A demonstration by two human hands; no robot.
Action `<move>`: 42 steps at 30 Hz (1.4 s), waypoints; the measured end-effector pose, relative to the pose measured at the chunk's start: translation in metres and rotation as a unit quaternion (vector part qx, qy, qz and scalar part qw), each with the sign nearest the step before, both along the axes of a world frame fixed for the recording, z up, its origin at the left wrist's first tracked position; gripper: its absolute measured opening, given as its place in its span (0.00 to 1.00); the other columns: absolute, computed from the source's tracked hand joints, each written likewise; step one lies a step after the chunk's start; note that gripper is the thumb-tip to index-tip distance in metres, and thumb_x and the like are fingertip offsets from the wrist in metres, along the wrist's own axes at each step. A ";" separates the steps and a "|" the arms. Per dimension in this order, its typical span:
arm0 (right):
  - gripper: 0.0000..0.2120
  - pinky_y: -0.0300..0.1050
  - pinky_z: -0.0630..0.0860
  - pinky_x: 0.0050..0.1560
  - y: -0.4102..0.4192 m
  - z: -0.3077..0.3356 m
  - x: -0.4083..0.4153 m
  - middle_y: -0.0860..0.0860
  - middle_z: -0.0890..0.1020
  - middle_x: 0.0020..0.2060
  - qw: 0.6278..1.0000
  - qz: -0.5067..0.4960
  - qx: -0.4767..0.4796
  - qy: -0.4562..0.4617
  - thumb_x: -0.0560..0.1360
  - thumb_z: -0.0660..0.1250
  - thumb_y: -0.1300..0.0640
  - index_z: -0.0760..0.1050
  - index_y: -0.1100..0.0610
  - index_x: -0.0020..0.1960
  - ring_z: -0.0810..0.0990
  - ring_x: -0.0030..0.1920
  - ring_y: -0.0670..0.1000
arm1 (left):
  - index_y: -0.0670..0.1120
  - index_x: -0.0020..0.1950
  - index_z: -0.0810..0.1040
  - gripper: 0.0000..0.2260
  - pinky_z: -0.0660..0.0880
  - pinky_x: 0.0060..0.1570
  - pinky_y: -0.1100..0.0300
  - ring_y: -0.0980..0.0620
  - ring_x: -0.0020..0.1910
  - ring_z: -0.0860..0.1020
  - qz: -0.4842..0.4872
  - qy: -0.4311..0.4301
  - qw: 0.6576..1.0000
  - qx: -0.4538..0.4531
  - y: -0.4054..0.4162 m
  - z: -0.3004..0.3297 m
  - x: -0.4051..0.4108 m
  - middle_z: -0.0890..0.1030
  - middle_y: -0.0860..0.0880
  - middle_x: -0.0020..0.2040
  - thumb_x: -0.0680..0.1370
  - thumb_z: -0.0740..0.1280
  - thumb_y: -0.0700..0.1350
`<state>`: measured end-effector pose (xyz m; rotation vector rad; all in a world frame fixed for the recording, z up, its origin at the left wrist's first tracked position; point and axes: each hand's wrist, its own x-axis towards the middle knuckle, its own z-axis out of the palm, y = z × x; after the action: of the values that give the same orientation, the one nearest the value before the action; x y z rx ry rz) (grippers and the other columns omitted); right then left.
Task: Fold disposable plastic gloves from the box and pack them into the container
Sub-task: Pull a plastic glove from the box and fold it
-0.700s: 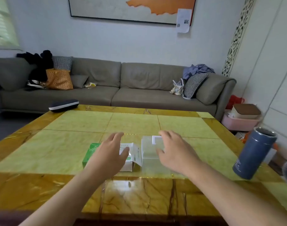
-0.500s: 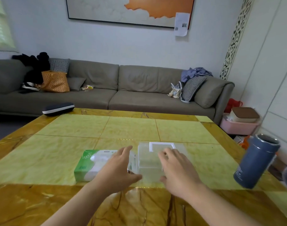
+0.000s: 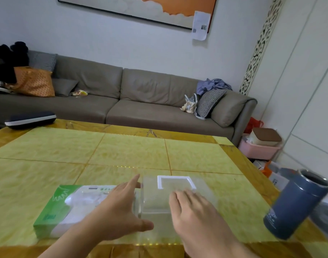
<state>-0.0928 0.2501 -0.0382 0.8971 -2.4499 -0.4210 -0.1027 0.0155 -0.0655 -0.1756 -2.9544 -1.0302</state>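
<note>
A green and white glove box (image 3: 66, 207) lies flat on the yellow table (image 3: 122, 151), with clear plastic gloves showing in its top opening. Right beside it stands a clear plastic container (image 3: 155, 202) with a white-framed opening in its lid. My left hand (image 3: 120, 211) hovers with straight fingers over the box's right end and the container's left side. My right hand (image 3: 193, 215) lies with spread fingers over the container's right part. Neither hand holds anything.
A dark blue flask (image 3: 297, 207) stands near the table's right edge. A dark case (image 3: 30, 120) lies at the far left corner. Behind the table runs a grey sofa (image 3: 140, 97) with bags and cushions. Pink bin (image 3: 260, 148) on the floor at right.
The view has tilted and come closer to the table. Both hands have drawn nearer to me, staying over the box and container.
</note>
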 end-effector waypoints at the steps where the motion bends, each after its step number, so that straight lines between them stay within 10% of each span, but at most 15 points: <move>1: 0.18 0.49 0.78 0.28 -0.002 0.001 0.000 0.54 0.77 0.33 1.000 0.005 0.003 0.004 0.69 0.55 0.67 0.83 0.61 0.45 0.78 0.30 0.55 | 0.54 0.84 0.40 0.65 0.60 0.76 0.59 0.57 0.77 0.58 -0.005 0.006 1.000 -0.005 -0.001 -0.001 0.000 0.61 0.62 0.77 0.60 0.78 0.69; 3: 0.29 0.45 0.65 0.21 -0.002 0.004 -0.002 0.51 0.73 0.29 0.998 0.045 -0.003 0.034 0.74 0.42 0.71 0.81 0.58 0.38 0.73 0.24 0.52 | 0.56 0.83 0.39 0.64 0.60 0.75 0.61 0.58 0.77 0.58 -0.010 0.015 1.000 -0.005 -0.002 -0.002 0.000 0.59 0.62 0.78 0.61 0.78 0.67; 5: 0.14 0.44 0.58 0.24 -0.002 0.022 -0.006 0.49 0.74 0.29 0.999 0.039 -0.017 0.015 0.70 0.58 0.68 0.77 0.54 0.36 0.74 0.24 0.52 | 0.56 0.83 0.39 0.64 0.60 0.75 0.61 0.58 0.77 0.58 -0.010 0.019 1.000 0.001 -0.003 -0.002 0.001 0.58 0.62 0.78 0.61 0.78 0.67; 7: 0.15 0.43 0.60 0.24 -0.001 0.040 -0.021 0.46 0.76 0.31 0.998 0.014 -0.055 -0.030 0.57 0.71 0.67 0.77 0.51 0.39 0.75 0.27 0.52 | 0.58 0.83 0.39 0.64 0.61 0.74 0.62 0.59 0.77 0.58 -0.010 0.024 1.000 0.008 -0.003 -0.002 0.002 0.59 0.64 0.76 0.60 0.78 0.67; 11: 0.08 0.49 0.70 0.34 -0.011 0.080 -0.070 0.47 0.77 0.46 0.980 -0.074 -0.182 -0.045 0.76 0.69 0.58 0.77 0.48 0.54 0.79 0.42 0.58 | 0.62 0.82 0.43 0.61 0.65 0.71 0.63 0.63 0.72 0.62 -0.019 0.036 0.999 0.021 -0.006 -0.003 0.001 0.61 0.70 0.71 0.59 0.78 0.66; 19: 0.07 0.41 0.72 0.38 -0.019 0.097 -0.158 0.43 0.83 0.34 0.832 -0.147 -0.505 -0.179 0.72 0.78 0.48 0.85 0.51 0.43 0.82 0.44 0.49 | 0.58 0.83 0.43 0.61 0.62 0.71 0.65 0.63 0.73 0.60 -0.021 0.042 0.999 0.004 -0.005 -0.005 0.001 0.61 0.66 0.73 0.61 0.77 0.68; 25: 0.09 0.28 0.72 0.35 -0.008 0.062 -0.109 0.42 0.82 0.38 0.859 -0.124 -0.472 -0.155 0.77 0.65 0.60 0.82 0.51 0.52 0.79 0.38 0.39 | 0.58 0.83 0.41 0.62 0.60 0.75 0.61 0.60 0.75 0.58 -0.021 0.038 0.999 -0.011 -0.006 -0.004 -0.001 0.60 0.65 0.76 0.61 0.78 0.69; 31: 0.20 0.46 0.74 0.67 -0.017 0.002 -0.041 0.43 0.74 0.66 0.907 -0.153 -0.304 -0.247 0.84 0.57 0.43 0.68 0.48 0.74 0.73 0.67 0.46 | 0.58 0.82 0.36 0.70 0.55 0.80 0.53 0.56 0.80 0.50 -0.028 0.002 0.999 -0.041 -0.013 0.007 0.004 0.48 0.62 0.81 0.55 0.78 0.74; 42: 0.16 0.38 0.71 0.58 -0.016 -0.001 -0.026 0.39 0.75 0.57 0.910 -0.096 -0.331 -0.231 0.85 0.57 0.44 0.74 0.49 0.67 0.73 0.58 0.41 | 0.54 0.83 0.50 0.62 0.51 0.80 0.47 0.51 0.80 0.53 0.076 -0.074 0.983 -0.148 -0.102 0.021 0.031 0.54 0.57 0.81 0.58 0.77 0.71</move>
<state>-0.1186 0.2344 -0.0395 0.4903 -2.8112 0.6124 -0.0721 -0.0860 -0.0442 0.1320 -3.1795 -0.6090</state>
